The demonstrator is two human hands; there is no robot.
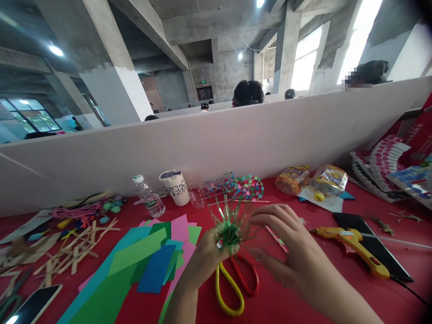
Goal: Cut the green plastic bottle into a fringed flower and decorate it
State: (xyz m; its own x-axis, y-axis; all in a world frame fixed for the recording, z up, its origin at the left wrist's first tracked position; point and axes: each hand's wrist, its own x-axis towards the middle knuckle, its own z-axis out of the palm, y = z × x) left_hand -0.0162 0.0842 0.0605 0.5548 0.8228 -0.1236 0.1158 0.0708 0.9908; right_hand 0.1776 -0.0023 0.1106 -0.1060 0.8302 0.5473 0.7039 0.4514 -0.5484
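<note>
My left hand (202, 258) is closed around the base of a small craft piece (231, 225) with a green centre and clear plastic strips fanning outward. My right hand (286, 247) hovers just right of it, fingers spread and curved toward the strips, touching their tips. Under both hands lie scissors (234, 288) with one yellow and one red handle loop, resting on the red table (303, 306).
Coloured paper sheets (145, 265) lie to the left, wooden sticks (64, 252) and a phone (33, 306) farther left. A yellow glue gun (354, 245) rests on a dark tablet (374, 247) at right. Bottle (150, 198), cup (175, 186), snack bags (313, 180) stand along the white partition (216, 139).
</note>
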